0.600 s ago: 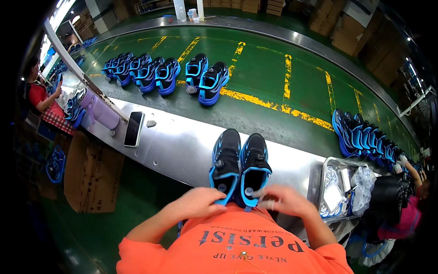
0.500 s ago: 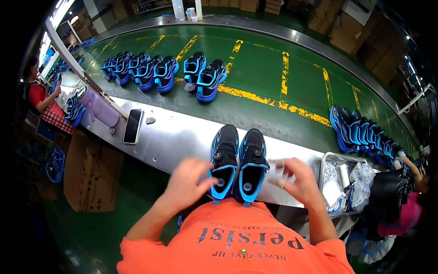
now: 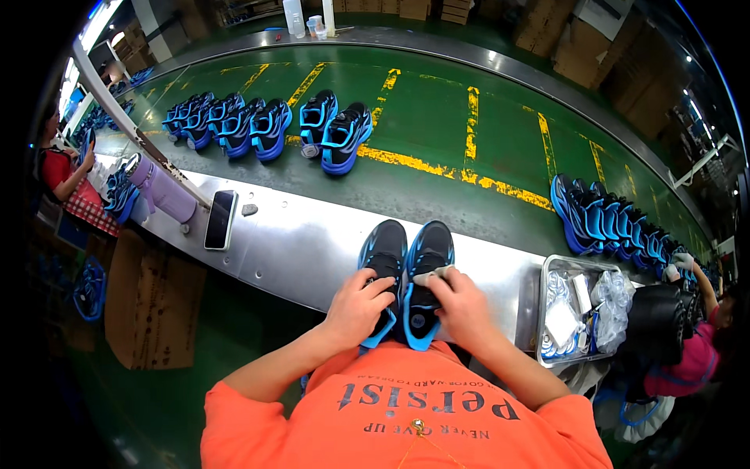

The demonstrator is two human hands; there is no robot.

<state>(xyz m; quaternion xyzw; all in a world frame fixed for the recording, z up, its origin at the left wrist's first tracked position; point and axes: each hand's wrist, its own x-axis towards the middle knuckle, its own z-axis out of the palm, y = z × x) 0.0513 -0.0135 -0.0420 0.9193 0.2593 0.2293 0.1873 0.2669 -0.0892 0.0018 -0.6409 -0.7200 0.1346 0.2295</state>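
Note:
Two black sneakers with bright blue trim stand side by side on the metal bench in front of me, toes pointing away. My left hand [image 3: 359,309] grips the left sneaker [image 3: 384,241] over its tongue and collar, fingers bent. On the right sneaker [image 3: 431,244], the fingers of my right hand [image 3: 462,306] are closed at the tongue; pale coverings wrap some of its fingertips. Both heels sit close to my orange shirt. A round sticker shows on the right sneaker's insole, while my left hand covers much of the other opening.
Across the green conveyor belt [image 3: 422,117] stand several similar sneakers [image 3: 269,129], with another row [image 3: 598,219] at right. A phone [image 3: 221,220] and purple bottle [image 3: 162,190] rest on the bench's left. A clear bin [image 3: 578,313] of small parts is at right. Other people work at both sides.
Both hands have come inward from beside the sneakers and taken hold of their tongue areas. The view has shifted slightly, and the sneakers stay in place on the bench.

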